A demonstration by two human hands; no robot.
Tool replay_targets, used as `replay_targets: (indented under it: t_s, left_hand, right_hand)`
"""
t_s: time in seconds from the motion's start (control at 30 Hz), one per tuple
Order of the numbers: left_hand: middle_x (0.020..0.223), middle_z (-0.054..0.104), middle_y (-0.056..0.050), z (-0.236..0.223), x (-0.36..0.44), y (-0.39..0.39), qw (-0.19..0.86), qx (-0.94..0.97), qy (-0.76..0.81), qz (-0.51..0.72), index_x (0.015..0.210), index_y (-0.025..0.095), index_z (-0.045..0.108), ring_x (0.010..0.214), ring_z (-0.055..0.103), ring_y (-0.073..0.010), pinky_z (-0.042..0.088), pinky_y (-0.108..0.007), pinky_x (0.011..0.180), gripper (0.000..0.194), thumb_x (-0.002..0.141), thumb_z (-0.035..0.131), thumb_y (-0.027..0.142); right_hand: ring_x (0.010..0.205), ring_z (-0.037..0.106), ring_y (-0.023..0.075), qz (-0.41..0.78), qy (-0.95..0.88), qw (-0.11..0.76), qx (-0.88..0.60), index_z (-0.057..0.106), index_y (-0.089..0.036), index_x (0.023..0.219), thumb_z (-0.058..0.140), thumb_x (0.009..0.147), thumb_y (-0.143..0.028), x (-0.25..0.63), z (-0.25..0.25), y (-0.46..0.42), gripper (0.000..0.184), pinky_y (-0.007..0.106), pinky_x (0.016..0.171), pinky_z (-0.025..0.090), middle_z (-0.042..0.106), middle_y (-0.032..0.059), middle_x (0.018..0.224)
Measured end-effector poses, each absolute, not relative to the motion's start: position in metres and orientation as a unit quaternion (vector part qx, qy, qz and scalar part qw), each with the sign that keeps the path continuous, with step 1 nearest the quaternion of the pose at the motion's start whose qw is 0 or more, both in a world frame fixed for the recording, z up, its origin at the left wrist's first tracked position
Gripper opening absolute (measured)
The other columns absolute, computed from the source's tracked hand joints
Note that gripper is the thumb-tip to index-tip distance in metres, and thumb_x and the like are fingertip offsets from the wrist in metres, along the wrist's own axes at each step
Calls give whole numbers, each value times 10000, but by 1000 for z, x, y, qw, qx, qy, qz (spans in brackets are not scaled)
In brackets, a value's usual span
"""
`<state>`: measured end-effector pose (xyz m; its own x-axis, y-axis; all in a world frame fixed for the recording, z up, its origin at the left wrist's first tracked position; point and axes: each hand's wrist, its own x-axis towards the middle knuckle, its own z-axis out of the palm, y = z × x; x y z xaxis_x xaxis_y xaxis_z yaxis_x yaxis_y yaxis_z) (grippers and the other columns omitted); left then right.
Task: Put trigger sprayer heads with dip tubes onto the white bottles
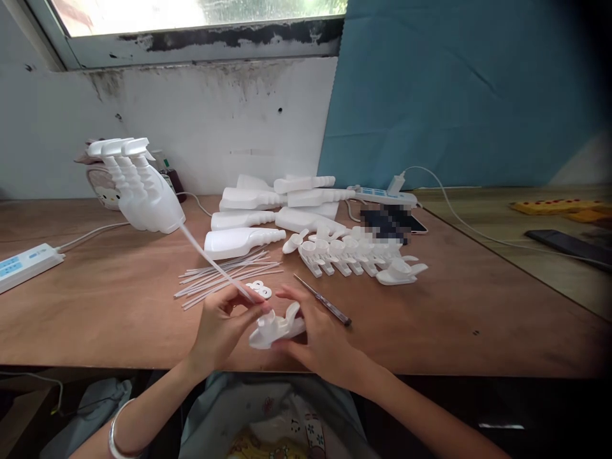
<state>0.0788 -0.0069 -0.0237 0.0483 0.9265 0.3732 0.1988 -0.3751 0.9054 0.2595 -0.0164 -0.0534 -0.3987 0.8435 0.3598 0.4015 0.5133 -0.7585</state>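
Just above the table's front edge, my right hand (318, 331) is closed around a white plastic trigger spray head (275, 330), with the fingers and thumb along its right side. My left hand (224, 322) pinches a thin white plastic tube (205, 258) near its lower end, beside the spray head. The tube slants up and left from the fingers; whether its lower end touches the head, I cannot tell. Behind my hands lie several white ring washers (261, 289). A screwdriver (325, 301) rests to the right of them.
Loose thin tubes (229, 274) lie behind my left hand. White bottles with ribbed necks (243, 242) lie farther back, beside rows of spray heads (351, 248). Bottles with heads (148, 197) stand at left. Power strips (29, 264), cables and a dark tablet (415, 220) surround them.
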Motion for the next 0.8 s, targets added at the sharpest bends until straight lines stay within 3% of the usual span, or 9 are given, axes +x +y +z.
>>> replay_targets:
  t_s: [0.13,0.27,0.33,0.5,0.67,0.8]
  left_hand:
    - [675,647,-24,-15,82,-9,398,582,424,568,669,142,586,634,628,-140,523,-231,582,147,673,704,230]
    - [849,663,-59,-5,75,4,405,673,382,487,853,155,596,837,629,-186,519,-295,744,222,676,700,240]
    - [970,645,-71,-2,63,23,337,737,383,443,923,173,589,946,595,-200,478,-327,840,260,698,675,268]
    - [1173,556,-105,-8,12,90,34,846,478,234,1103,187,512,1119,465,-275,355,-446,929,385,736,557,297]
    - [1353,382,-146,-21,-18,121,-47,843,534,42,1267,153,355,1249,314,-301,255,-511,973,560,716,446,195]
    - [1293,446,-139,-24,-14,123,-93,838,537,38,1244,153,383,1170,408,-292,385,-433,888,560,689,458,160]
  right_hand:
    - [839,617,165,495,-617,476,-385,450,-204,1125,705,667,-299,260,-48,-14,532,281,687,538,621,46,983]
    - [815,624,160,579,-479,560,-350,591,-159,911,715,657,-299,267,-43,-5,315,273,720,530,660,41,868]
    - [791,626,146,579,-407,611,-355,609,-169,901,704,667,-303,273,-41,1,286,262,690,535,661,33,887]
    - [879,612,157,513,-296,732,-337,584,-207,886,649,713,-280,297,-29,13,198,334,698,556,638,4,969]
    - [901,607,177,402,-241,810,-353,552,-172,881,610,725,-276,320,-19,20,196,380,697,559,637,25,898]
    - [873,620,188,344,-209,838,-368,536,-155,899,573,735,-287,330,-17,24,214,353,665,566,626,40,868]
